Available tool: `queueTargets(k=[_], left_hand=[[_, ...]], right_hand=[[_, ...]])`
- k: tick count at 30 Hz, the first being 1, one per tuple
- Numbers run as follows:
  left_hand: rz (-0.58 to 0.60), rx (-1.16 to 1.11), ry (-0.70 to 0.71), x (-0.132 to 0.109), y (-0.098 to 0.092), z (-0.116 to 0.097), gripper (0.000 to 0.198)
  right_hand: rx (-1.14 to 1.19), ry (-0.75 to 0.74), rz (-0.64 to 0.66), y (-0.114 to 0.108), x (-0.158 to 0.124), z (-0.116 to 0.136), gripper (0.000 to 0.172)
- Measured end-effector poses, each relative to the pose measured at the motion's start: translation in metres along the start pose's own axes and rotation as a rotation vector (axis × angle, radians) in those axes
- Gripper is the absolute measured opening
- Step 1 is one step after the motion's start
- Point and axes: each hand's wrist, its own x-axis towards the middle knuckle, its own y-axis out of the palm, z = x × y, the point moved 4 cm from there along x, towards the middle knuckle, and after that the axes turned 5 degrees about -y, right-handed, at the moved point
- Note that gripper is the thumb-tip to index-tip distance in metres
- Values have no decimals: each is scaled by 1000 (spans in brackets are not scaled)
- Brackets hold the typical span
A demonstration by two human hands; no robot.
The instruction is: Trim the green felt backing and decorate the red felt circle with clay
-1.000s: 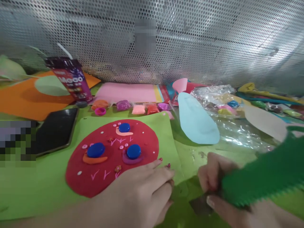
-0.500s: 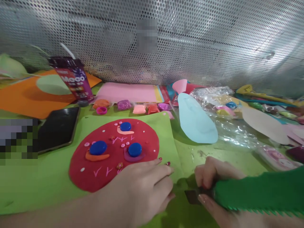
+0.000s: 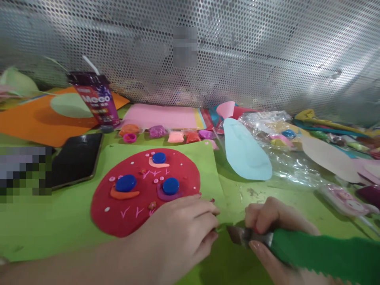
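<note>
My right hand (image 3: 276,233) grips a craft knife by its metal collar (image 3: 265,238), thumb below and bent fingers above. Its dark, flat blade (image 3: 234,234) points left towards my other hand. A broad green handle (image 3: 323,249) with a jagged lower edge runs off to the right. Across the lower right of a red clay disc (image 3: 142,219) lies my left hand (image 3: 187,229), palm down. Its fingers are bent, with thumb and forefinger close together near the blade tip; whatever they hold is too small to make out. Blue domes (image 3: 171,186) and pink marks decorate the disc, which rests on green paper (image 3: 208,166).
A black phone (image 3: 77,160) and a purple drink cup (image 3: 99,99) with a straw stand left. Small clay packets (image 3: 176,137) line the back. Right of the green paper are a pale blue paper shape (image 3: 246,152), plastic wrappers (image 3: 293,168) and a pink-and-white item (image 3: 344,200).
The knife's blade has shifted slightly left and up, closer to my left fingertips, and its handle now slopes down to the right. The whole view has shifted slightly; my left hand stays over the disc.
</note>
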Motion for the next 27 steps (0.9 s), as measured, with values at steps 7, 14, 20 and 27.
queueTargets(k=[7, 14, 20, 27], left_hand=[[23, 20, 34, 0, 2, 1, 26], [30, -16, 1, -2, 2, 3, 26], [130, -12, -23, -1, 4, 2, 23], [125, -25, -7, -1, 4, 2, 24]], right_hand=[[-24, -73, 70, 0, 7, 0, 15], [-107, -17, 33, 0, 5, 2, 16], [-86, 16, 39, -1, 6, 4, 17], [-28, 53, -10, -2, 5, 5, 20]])
